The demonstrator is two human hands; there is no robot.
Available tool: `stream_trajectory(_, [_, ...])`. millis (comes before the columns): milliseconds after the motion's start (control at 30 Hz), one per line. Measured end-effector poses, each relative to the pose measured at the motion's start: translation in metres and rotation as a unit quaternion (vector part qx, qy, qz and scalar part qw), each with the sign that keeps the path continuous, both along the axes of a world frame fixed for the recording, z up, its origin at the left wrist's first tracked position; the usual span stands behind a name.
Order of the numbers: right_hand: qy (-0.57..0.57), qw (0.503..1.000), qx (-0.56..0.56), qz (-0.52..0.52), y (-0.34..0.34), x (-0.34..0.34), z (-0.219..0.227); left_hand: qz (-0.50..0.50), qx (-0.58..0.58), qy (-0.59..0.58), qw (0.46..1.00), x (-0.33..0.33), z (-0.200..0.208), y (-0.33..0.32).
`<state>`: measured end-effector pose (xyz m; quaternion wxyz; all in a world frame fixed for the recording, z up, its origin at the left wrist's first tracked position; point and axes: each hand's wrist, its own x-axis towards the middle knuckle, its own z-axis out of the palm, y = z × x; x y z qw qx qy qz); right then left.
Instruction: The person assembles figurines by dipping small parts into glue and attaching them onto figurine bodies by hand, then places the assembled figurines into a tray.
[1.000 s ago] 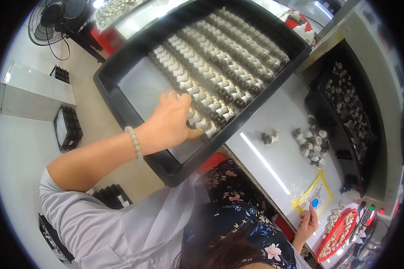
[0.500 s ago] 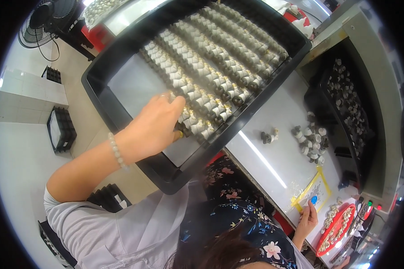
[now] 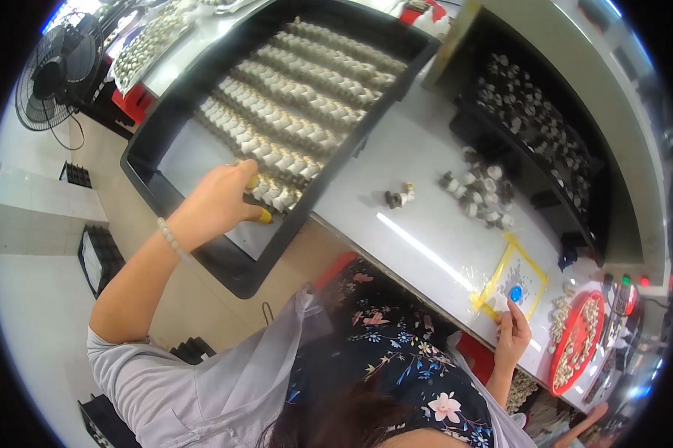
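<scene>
My left hand [image 3: 216,203] reaches over a large black tray [image 3: 248,278]. Its thumb and finger, with yellow covers on the tips, pinch at the near end of the closest row of small white-and-dark parts [image 3: 269,153]; what lies between them is mostly hidden. On the white worktop, my right hand [image 3: 512,337] is closed, its index fingertip at the lower edge of a round blue piece [image 3: 515,293]. This piece lies over a yellow-taped sheet [image 3: 532,280] scattered with tiny grey bits. What the right fingers hold, if anything, is too small to tell.
A loose part [image 3: 401,196] and a pile of similar parts [image 3: 482,194] sit on the worktop [image 3: 381,160]. Beyond them, a black bin [image 3: 501,123] holds many more. A red oval tray [image 3: 556,381] stands at right. A black fan [image 3: 53,75] is at far left.
The whole view has shifted, so the tray sits further left and more worktop shows. My left hand stays at the near row's end; my right stays by the blue piece.
</scene>
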<state>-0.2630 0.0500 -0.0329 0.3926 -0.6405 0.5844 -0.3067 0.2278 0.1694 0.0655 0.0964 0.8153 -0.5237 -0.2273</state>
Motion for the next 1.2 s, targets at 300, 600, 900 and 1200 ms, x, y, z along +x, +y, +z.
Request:
stream_trajectory(300, [-0.006,0.998,-0.05,0.046,0.002,-0.003,0.002,-0.004,0.0,-0.023,1.0,-0.006,0.0,0.002])
stream_trajectory(600, [-0.079,0.993,-0.082,-0.009,0.004,-0.033,0.004,-0.06,-0.329,-0.016,0.942,-0.109,0.029,-0.013])
stream_trajectory(900, [-0.049,0.993,-0.103,-0.004,0.009,-0.047,-0.005,-0.041,-0.287,-0.058,0.955,-0.154,-0.076,-0.087])
stream_trajectory(1200, [-0.067,0.992,-0.106,-0.016,0.007,-0.053,-0.015,0.129,-0.358,-0.09,0.921,-0.08,0.029,0.003])
